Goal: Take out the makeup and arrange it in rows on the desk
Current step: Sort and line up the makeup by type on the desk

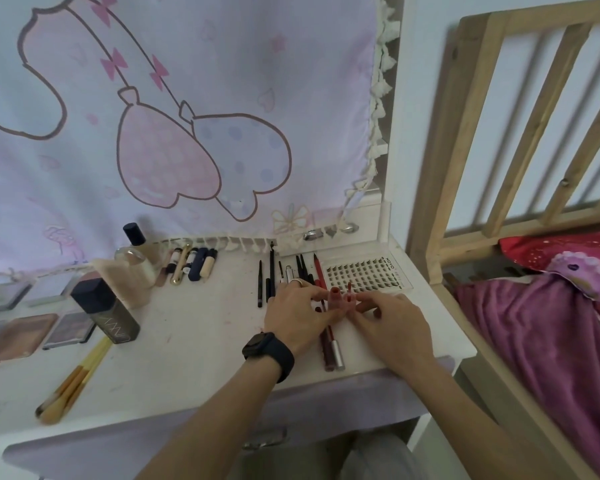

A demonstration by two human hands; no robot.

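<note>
1. Desk: white top, seen from above. A printed curtain hangs along its back edge.
2. Left hand: over the right half of the desk, with a smartwatch on the wrist. Its fingertips pinch one small red lip tube, which is held upright.
3. Right hand: just beside the left hand, near the right edge. Its fingertips pinch a second red lip tube, also upright. The two tubes stand side by side and nearly touch.
4. Lip-gloss sticks: two lie together between the wrists, with their ends close to the front edge.
5. Lash tray: lies flat in the back right corner, directly behind both hands.
6. Pencils: a row of slim dark and red sticks lies left of the lash tray, pointing toward the back edge.
7. Concealer tubes: a short row at the back edge, centre-left.
8. Dark spray bottle: stands tilted in the wide-angle view, toward the left side.
9. Palettes: lie flat along the left edge — several, side by side.
10. Brushes: a wooden-handled bundle lies at an angle near the front left corner.
</note>
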